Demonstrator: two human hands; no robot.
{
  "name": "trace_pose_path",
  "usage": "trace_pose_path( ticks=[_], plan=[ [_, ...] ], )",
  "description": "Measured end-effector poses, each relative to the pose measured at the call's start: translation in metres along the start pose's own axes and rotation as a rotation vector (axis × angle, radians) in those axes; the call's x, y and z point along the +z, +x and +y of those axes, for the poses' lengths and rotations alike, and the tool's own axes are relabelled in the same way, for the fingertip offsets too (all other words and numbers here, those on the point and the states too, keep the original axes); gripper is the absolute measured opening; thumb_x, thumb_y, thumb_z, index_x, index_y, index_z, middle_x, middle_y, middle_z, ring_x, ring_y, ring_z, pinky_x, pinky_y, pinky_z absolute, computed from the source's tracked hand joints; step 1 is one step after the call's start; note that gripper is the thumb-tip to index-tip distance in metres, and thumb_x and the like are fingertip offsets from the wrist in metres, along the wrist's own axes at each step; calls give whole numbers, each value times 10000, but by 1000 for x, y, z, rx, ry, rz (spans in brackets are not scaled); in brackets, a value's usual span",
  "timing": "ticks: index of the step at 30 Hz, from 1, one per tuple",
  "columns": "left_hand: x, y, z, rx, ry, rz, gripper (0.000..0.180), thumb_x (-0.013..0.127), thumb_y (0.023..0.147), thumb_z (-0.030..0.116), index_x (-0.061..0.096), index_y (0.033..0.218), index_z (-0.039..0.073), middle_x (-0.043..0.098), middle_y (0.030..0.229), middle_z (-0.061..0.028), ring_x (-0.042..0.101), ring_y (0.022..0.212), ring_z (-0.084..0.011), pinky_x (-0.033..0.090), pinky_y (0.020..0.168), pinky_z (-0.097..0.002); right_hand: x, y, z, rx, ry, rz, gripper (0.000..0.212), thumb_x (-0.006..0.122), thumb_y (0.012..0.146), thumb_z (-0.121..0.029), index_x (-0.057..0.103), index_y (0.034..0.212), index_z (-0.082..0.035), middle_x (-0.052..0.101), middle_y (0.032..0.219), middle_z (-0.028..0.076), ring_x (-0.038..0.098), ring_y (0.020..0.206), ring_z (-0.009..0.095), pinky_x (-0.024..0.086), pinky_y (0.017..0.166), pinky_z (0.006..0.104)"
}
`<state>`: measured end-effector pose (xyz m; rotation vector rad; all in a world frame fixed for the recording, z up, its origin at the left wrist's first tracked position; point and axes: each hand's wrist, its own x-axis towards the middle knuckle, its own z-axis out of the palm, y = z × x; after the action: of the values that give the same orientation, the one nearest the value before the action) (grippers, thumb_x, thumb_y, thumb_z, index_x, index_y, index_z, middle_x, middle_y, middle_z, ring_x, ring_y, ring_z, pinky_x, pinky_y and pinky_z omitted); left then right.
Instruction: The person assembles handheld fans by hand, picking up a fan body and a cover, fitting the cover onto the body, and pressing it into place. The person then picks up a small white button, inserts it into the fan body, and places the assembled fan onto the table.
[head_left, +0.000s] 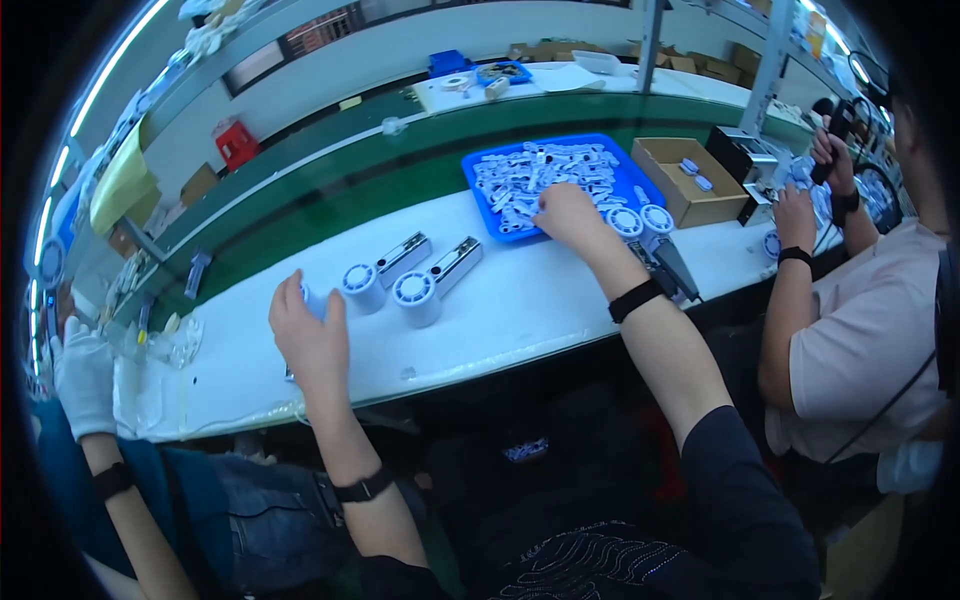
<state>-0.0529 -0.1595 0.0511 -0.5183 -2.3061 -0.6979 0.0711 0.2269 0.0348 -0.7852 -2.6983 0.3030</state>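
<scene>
My left hand (pixel 312 345) is curled around the round white head of a device (pixel 314 301), mostly hidden behind the fingers. To its right lie two similar devices, a nearer one (pixel 417 298) and a farther one (pixel 364 287), each with a round vented head and a silvery, open-topped handle. My right hand (pixel 574 216) reaches over the near rim of a blue tray (pixel 487 223) heaped with small white plastic parts (pixel 545 172). Its fingers are pinched together at the heap; what they hold is hidden. Two more vented heads (pixel 625 222) with dark handles rest beside my right wrist.
A cardboard box (pixel 680 208) with a few small white pieces stands right of the tray, and a black-and-silver machine (pixel 742 165) beyond it. Co-workers sit on both sides: a gloved hand (pixel 84 380) at left, bare hands (pixel 797 215) at right. A green belt (pixel 340 190) runs behind the white worktop.
</scene>
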Motion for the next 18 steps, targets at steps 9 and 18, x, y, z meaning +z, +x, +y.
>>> trace_pose_path(
  ticks=[9, 18],
  plan=[
    [3, -25, 141, 379, -624, -85, 213, 763, 920, 98, 772, 1110, 0, 721, 1289, -154, 633, 1257, -373, 510, 1074, -475, -16, 4, -31, 181, 31, 46, 266, 822, 819, -184, 821, 988, 21, 791, 1053, 275, 775, 1013, 433, 635, 924, 500],
    [37, -18, 215, 363, -971, -212, 191, 737, 910, 37, 774, 1094, 1, 738, 1250, -148, 638, 1266, -356, 501, 1087, -453, -72, -74, 29, 41, 614, 598, 271, 819, 869, -141, 800, 1072, 38, 789, 1201, 241, 800, 1009, 302, 636, 854, 416]
  ],
)
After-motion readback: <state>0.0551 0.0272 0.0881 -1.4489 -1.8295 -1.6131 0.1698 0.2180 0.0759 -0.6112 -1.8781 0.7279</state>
